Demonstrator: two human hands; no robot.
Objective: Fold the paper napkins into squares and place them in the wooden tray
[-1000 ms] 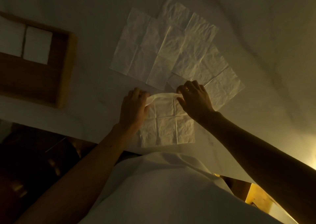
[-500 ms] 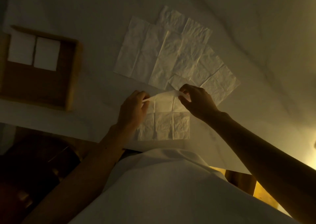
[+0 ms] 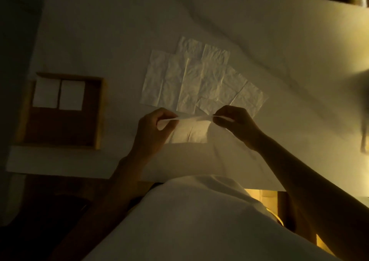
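Note:
A white paper napkin [image 3: 190,131] lies near the table's front edge with its far edge lifted. My left hand [image 3: 153,130] pinches that edge's left corner and my right hand [image 3: 235,125] pinches its right corner, so the edge is stretched between them above the table. Just beyond lie several unfolded, creased napkins [image 3: 197,81], overlapping one another. At the left stands the wooden tray [image 3: 99,111] with two folded white squares [image 3: 71,95] side by side in its far half.
The table [image 3: 279,61] is covered in white and dimly lit. Its front edge runs just below my hands, with my white-clad body close against it. A dark blurred shape [image 3: 363,125] hangs at the far right.
Both hands have lifted the napkin's far edge higher and drawn it toward me, so less of the sheet lies flat. The view has tilted, showing more of the table's far side.

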